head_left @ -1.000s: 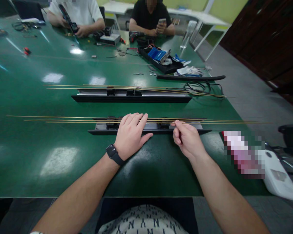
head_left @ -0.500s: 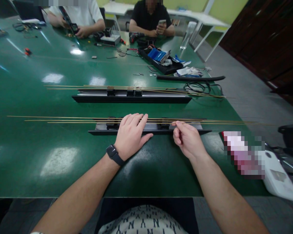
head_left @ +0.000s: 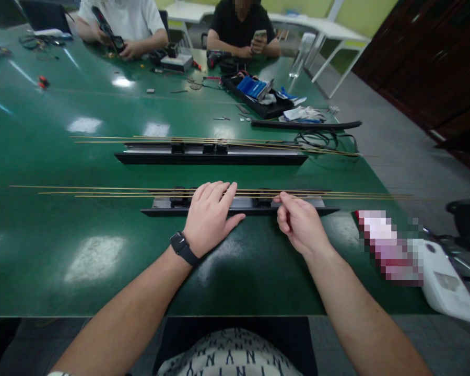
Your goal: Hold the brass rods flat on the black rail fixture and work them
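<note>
Yellow-green wall at back, white table in front, dark red-brown cabinet at right, grey floor; light patches reflect off glossy green tabletop.

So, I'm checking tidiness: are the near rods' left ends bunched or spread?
Spread: the near rods end at staggered points there, and the green table shows between them.

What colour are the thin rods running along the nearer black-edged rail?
The thin rods are gold-coloured; the head view shows it best.
</note>
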